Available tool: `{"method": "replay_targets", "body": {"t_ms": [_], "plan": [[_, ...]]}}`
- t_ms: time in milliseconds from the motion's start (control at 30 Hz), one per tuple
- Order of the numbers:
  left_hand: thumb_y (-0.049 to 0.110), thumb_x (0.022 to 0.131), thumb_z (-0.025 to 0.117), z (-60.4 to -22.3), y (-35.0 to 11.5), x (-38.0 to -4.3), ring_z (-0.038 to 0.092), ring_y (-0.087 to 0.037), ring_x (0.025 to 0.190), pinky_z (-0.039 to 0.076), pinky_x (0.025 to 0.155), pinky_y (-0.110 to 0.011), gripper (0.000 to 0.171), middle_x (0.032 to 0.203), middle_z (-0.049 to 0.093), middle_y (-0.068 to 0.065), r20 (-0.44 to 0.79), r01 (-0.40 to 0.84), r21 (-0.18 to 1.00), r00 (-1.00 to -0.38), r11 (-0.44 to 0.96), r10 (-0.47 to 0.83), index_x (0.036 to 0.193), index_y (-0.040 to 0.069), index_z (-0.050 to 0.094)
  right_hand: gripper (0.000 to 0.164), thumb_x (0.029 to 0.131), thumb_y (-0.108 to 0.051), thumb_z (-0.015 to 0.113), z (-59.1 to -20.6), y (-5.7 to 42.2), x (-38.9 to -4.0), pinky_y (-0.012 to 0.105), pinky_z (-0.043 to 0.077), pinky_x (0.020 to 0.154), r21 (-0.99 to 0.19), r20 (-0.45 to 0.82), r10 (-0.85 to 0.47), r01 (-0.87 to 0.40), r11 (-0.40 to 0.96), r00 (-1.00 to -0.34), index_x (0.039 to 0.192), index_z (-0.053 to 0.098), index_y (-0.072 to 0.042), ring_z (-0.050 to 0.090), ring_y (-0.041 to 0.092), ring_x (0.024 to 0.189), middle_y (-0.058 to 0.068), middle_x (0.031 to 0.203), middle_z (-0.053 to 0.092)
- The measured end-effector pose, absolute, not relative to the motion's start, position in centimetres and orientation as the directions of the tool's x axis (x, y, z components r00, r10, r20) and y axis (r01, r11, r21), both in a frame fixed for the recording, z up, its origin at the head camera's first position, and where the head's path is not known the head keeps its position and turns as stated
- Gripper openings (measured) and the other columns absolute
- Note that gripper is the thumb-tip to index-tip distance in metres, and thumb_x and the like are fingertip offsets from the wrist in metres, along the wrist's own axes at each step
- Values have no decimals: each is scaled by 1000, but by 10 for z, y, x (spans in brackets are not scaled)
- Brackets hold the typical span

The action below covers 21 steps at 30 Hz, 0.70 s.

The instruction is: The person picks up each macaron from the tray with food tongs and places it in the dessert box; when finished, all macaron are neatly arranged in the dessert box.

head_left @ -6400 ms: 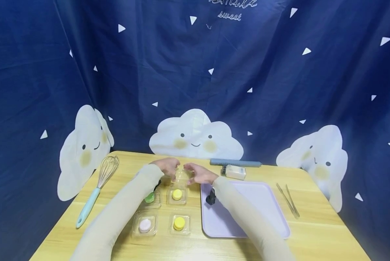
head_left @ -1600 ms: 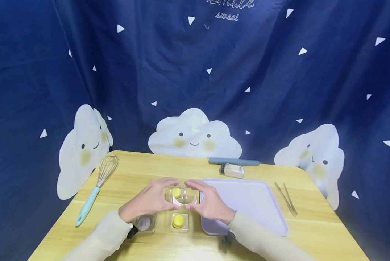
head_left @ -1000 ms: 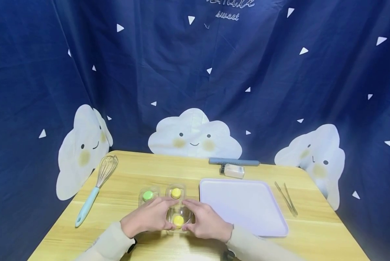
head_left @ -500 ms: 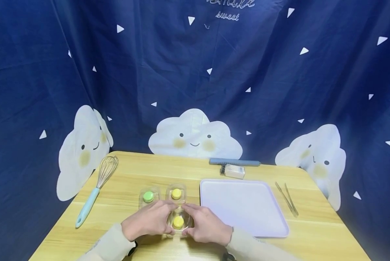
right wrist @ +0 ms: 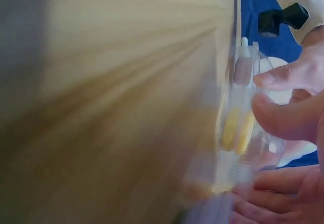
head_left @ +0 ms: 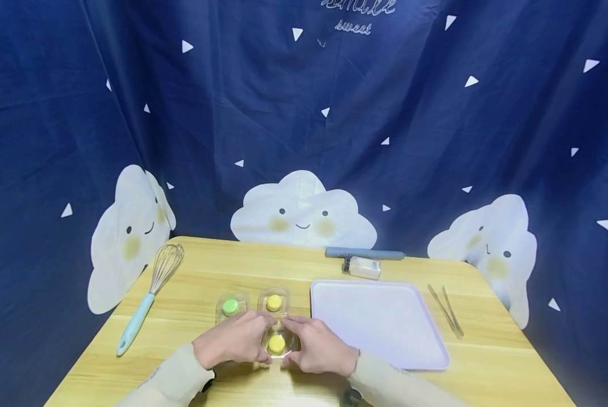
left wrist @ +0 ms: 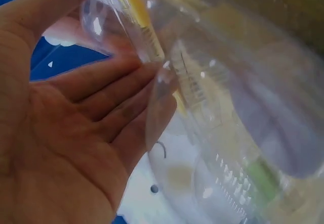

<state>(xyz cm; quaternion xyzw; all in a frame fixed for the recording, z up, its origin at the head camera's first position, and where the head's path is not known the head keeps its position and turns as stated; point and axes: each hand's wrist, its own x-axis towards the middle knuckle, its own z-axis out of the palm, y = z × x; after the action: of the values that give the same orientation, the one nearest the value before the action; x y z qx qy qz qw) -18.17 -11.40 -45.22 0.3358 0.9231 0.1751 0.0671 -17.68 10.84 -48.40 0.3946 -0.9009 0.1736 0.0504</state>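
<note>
My left hand (head_left: 239, 339) and right hand (head_left: 323, 349) hold a clear plastic box (head_left: 285, 332) from both sides, thumbs at its near edge and fingers at its far edge. A yellow macaron (head_left: 276, 343) sits inside it, also seen as a yellow macaron (right wrist: 237, 130) from the side in the right wrist view. Right behind is another clear box with a yellow macaron (head_left: 274, 303). To its left, a green macaron (head_left: 230, 307) lies in a box that my left hand partly covers. A lilac macaron (left wrist: 278, 120) in the left wrist view is hidden behind that hand in the head view.
A pale lilac tray (head_left: 380, 322) lies to the right, with tweezers (head_left: 446, 311) beyond it. Behind the tray are a dark-capped bottle (head_left: 364, 267) and a blue-grey rod (head_left: 365, 253). At left lies a whisk (head_left: 151, 297). Dark blue curtain (head_left: 304, 113) surrounds the table.
My hands came from the far side of the table, brought a clear plastic piece past the rear yellow macaron, and came to the front box. Over the last second they barely move.
</note>
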Motion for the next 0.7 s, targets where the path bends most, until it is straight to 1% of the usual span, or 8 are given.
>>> {"method": "replay_targets", "body": {"t_ms": [67,167,233,367,400,467,600,700], "plan": [[36,67,93,-452,-114,-183,63,0,78,60,72,-22,68,111,76,-5,-25,588,386,-764,711,645,123,5,70,73,78,-31,86,-484,108,-178,28,56,104,-284,213,-693,-723,630,-689,137,59,3,68,26,122,17,134,67],[35,66,93,-453,-113,-184,57,2,70,56,66,-18,66,101,76,-1,-35,587,395,-759,707,650,121,5,71,72,78,-31,86,-484,108,-178,28,55,105,-282,196,-696,-719,635,-691,137,59,2,67,26,122,15,134,68],[36,66,93,-453,-112,-184,59,1,73,57,68,-19,67,104,76,-1,-26,592,384,-760,709,649,122,6,70,73,78,-32,86,-483,109,-179,29,55,104,-274,190,-694,-716,642,-695,137,59,1,67,26,122,15,134,68],[36,66,93,-455,-111,-184,60,-1,75,58,69,-20,70,111,76,-7,-21,586,389,-766,711,643,123,5,69,73,78,-32,86,-483,110,-180,30,55,105,-279,171,-682,-699,659,-711,138,59,0,67,26,123,14,135,67],[36,65,93,-455,-111,-184,61,-2,79,59,71,-22,70,114,75,-8,-19,586,387,-767,712,642,123,5,69,74,77,-33,86,-483,110,-180,30,55,106,-285,168,-680,-695,660,-714,138,59,-1,67,26,123,14,135,67],[35,65,93,-457,-111,-183,60,-2,77,58,70,-22,68,112,75,-8,-14,587,395,-765,707,643,122,5,70,74,77,-32,87,-485,110,-180,30,54,106,-292,169,-677,-693,659,-716,138,59,-1,67,25,123,14,135,67],[37,66,93,-459,-112,-182,67,-11,95,62,81,-30,67,115,75,-6,19,612,366,-758,701,652,121,6,70,73,76,-31,87,-487,111,-179,29,55,105,-282,194,-680,-704,652,-708,137,60,-2,67,23,122,13,133,68],[37,67,92,-460,-115,-181,69,-18,104,62,88,-36,68,120,73,-6,17,609,353,-763,710,646,123,7,68,73,76,-32,87,-487,109,-178,29,54,106,-280,195,-678,-703,654,-708,137,59,-3,66,23,123,12,134,67]]}}
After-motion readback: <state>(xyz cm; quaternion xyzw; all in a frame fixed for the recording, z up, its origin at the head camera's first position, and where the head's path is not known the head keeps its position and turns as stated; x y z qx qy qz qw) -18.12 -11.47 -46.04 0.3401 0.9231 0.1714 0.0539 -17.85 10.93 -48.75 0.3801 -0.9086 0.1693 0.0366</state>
